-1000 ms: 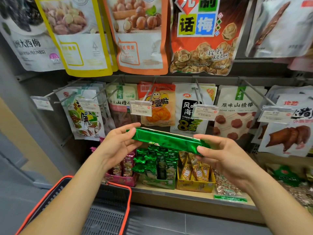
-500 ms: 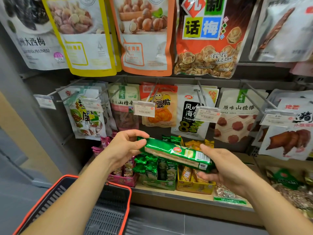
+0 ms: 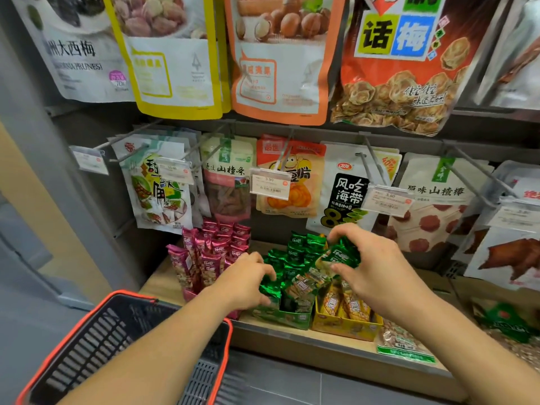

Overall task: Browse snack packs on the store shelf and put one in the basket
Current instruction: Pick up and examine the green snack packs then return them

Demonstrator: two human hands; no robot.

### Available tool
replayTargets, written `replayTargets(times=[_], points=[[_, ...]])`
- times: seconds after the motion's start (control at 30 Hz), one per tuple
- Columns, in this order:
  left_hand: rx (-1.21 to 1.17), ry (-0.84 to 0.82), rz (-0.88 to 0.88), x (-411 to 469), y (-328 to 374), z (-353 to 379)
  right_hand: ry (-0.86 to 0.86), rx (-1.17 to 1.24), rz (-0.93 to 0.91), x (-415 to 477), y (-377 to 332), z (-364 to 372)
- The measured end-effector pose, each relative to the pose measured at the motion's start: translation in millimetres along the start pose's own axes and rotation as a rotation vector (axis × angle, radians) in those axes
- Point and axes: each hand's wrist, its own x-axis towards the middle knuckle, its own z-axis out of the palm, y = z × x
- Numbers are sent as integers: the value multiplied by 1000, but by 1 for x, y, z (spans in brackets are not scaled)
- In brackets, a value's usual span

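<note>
Hands both at green display box (image 3: pixel 280 317), 5 o'clock of centre. Right hand (image 3: pixel 377 267) pinches green snack pack (image 3: pixel 340 257) just above box. Left hand (image 3: pixel 248 277), fingers curled onto green packs at box's 9 o'clock: grip or mere touch, hard to tell. Basket (image 3: pixel 87 346) at 7 o'clock, red-rimmed.

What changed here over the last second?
The left hand and right hand carried the green pack down to the green display box. The left released it and touches boxed packs; the right still grips it. The basket and hanging bags are unchanged.
</note>
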Motion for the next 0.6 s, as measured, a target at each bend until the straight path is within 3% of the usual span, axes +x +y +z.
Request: replayTargets(times=[0.27,0.5,0.6], points=[[113,87,-36,6,-3,7,-178,-209,-166,42,-2,57],[160,111,-32,7,5,6,-205,-350,-172,52,25,115],[133,111,-17,6,4,5,-210,-349,-86,48,36,135]])
